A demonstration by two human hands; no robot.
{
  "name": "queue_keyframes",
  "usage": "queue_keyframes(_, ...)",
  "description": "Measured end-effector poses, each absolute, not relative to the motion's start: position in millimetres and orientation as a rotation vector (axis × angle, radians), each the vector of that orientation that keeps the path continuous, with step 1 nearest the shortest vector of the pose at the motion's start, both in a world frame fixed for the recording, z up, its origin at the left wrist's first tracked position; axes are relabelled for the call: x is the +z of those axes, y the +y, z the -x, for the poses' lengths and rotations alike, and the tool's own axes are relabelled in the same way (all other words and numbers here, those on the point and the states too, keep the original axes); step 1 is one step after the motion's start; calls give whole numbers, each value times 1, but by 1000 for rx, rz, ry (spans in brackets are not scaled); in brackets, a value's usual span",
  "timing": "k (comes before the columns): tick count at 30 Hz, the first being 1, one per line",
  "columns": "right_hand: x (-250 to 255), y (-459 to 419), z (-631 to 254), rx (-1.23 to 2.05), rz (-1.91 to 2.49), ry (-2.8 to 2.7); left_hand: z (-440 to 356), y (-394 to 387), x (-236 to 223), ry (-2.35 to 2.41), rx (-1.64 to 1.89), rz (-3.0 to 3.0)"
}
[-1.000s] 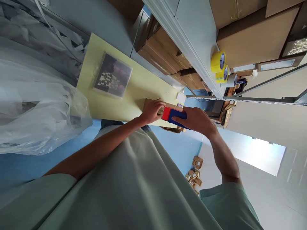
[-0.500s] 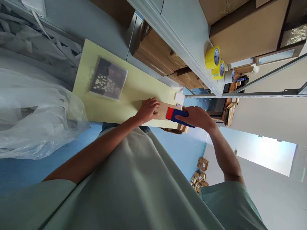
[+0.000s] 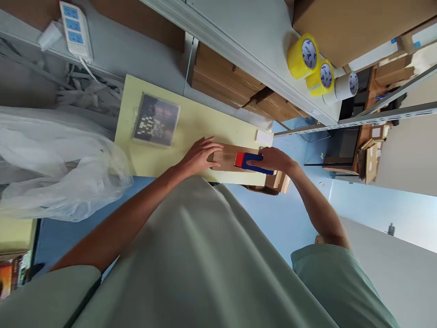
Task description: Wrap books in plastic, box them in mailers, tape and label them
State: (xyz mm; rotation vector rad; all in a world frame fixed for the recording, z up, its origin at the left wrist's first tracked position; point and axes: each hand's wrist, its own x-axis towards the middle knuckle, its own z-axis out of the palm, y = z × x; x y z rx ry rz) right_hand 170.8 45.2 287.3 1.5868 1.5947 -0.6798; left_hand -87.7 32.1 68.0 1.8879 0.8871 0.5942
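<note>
Grey-green shirt (image 3: 198, 255), loose short sleeves (image 3: 337, 278)

The left forearm (image 3: 143, 214) reaches forward on a long diagonal to the left hand (image 3: 202, 156), whose fingers stretch ahead with the thumb set apart in a loose C. On the other side the elbow juts outward and the right forearm (image 3: 316, 200) angles inward, ending in the right hand (image 3: 271, 159), curled in a grip, thumb pointing toward the left one.

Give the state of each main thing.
Left hand: open, thumb and fingers apart
Right hand: closed around the blue tool
Cardboard box: lying on the table, open or closed unclear
Dark package: lying flat
Plastic bag: crumpled
Tape rolls: side by side on the shelf
Power strip: cord attached
</note>
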Motion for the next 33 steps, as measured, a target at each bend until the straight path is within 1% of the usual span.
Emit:
queue_keyframes(4,267,47,-187,-780,-1562,1629,88,28,78,964,541,-1909)
queue_keyframes(11,245,45,-196,-848,-1586,1708,86,9,98,1107,429,-1994)
queue_keyframes(16,238,42,-201,-895,-1592,1779,54,-13,109,1329,460,-1975)
queue_keyframes(20,240,43,-202,-953,-1570,1825,5,-11,100,1629,565,-1861)
queue_keyframes(23,239,41,-203,-959,-1557,1825,-20,-2,89,1774,569,-1758)
queue_keyframes(29,237,41,-207,-1015,-1517,1876,-24,1,78,1871,529,-1844)
queue_keyframes(33,252,45,-240,-1071,-1488,1891,-20,0,77,1915,511,-1891)
